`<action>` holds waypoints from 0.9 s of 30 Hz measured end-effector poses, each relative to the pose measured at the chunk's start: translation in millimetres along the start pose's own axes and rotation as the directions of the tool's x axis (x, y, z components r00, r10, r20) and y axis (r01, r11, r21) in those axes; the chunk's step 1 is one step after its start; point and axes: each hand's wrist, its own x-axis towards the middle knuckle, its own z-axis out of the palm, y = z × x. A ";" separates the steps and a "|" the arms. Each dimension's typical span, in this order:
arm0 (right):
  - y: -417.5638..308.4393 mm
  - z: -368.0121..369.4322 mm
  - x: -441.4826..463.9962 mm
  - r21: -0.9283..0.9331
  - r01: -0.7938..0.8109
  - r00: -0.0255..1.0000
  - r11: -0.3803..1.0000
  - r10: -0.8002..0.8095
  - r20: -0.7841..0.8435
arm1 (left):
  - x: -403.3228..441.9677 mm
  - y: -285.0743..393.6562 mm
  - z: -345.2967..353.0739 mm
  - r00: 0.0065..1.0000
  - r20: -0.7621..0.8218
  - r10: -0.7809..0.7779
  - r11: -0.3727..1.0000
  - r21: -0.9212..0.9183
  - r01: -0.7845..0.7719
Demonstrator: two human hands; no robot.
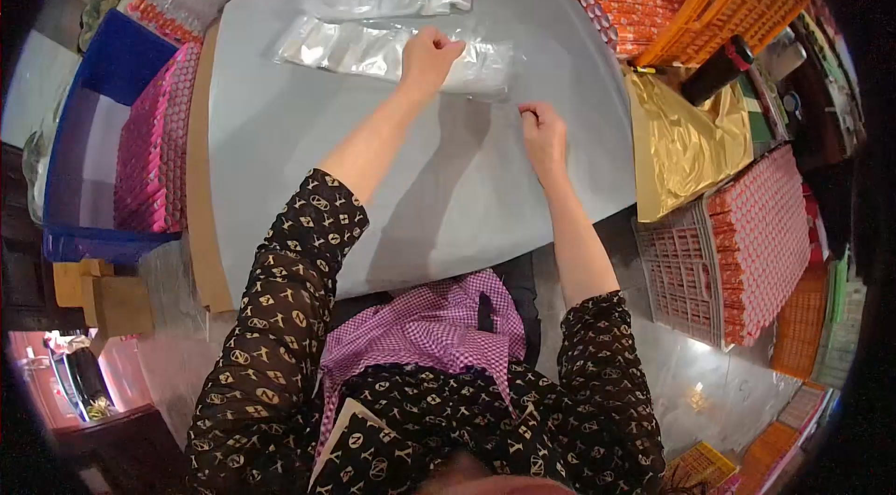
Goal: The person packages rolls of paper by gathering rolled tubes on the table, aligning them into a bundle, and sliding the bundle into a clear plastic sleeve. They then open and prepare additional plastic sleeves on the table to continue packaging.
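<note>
A clear plastic bag (355,55) lies crosswise on the grey tabletop, apparently in a stack with others. My left hand (431,61) is over its middle, fingers curled and pinched on the film. My right hand (544,133) is closed just off the bag's lower right corner, thumb against the fingers. Whatever it pinches, if anything, is too thin to make out. Behind, a second row of folded clear plastic bags (392,0) rests on the table.
Around the grey table (280,215) stand a blue bin (79,168) with pink bubble mailers (154,150), an orange crate (728,0), and gold film (686,140) with a dark bottle (717,70). A crate (681,262) at right holds red-and-white packs (761,243).
</note>
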 end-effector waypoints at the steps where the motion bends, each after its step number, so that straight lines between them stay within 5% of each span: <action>1: -1.1 0.0 -0.2 -0.008 -0.011 1.000 1.000 0.011 0.009 | -1.8 1.6 -7.5 0.999 0.040 0.004 0.999 0.048 -0.006; 5: -6.5 -1.5 0.2 -0.016 -0.097 0.995 0.995 0.097 0.025 | -15.4 4.2 -20.3 0.997 0.063 -0.049 0.999 -0.018 0.051; 8: 12.3 1.6 9.0 0.097 -0.079 0.997 0.992 0.076 0.031 | -26.6 5.4 -22.8 0.990 0.112 -0.089 0.962 -0.249 0.114; 10: 3.5 0.3 17.4 0.488 -0.184 0.980 0.853 0.195 0.030 | -35.3 9.4 -28.3 0.993 0.095 -0.063 0.909 -0.405 0.097; 11: -1.0 0.1 21.8 0.486 -0.175 0.983 0.856 0.180 0.035 | -38.0 11.9 -31.0 0.995 0.082 -0.060 0.907 -0.413 0.089; 14: -62.3 -13.6 15.7 0.475 -0.154 0.988 0.866 0.134 0.075 | -51.8 16.5 -39.5 0.999 0.000 0.046 0.971 -0.235 -0.045; 16: -118.5 0.2 12.7 0.476 -0.278 0.924 0.834 0.096 0.371 | -71.4 14.6 -53.2 0.978 -0.051 0.202 0.975 -0.083 -0.206; 18: -143.5 14.7 0.1 0.527 -0.452 0.850 0.720 0.169 0.500 | -98.4 8.2 -41.8 0.973 0.039 0.228 0.971 -0.080 -0.224; 20: -127.0 30.9 5.0 0.501 -0.525 0.773 0.687 0.139 0.620 | -113.3 -5.0 -29.1 0.935 -0.042 0.352 0.935 -0.039 -0.353; 22: -124.6 44.7 -1.2 0.502 -0.431 0.847 0.750 0.144 0.512 | -129.1 -11.9 -35.5 0.948 -0.011 0.318 0.945 -0.074 -0.317; 27: -154.0 37.8 -3.6 0.517 -0.422 0.830 0.745 0.087 0.551 | -157.8 -22.8 -68.5 0.970 0.069 0.234 0.969 -0.093 -0.227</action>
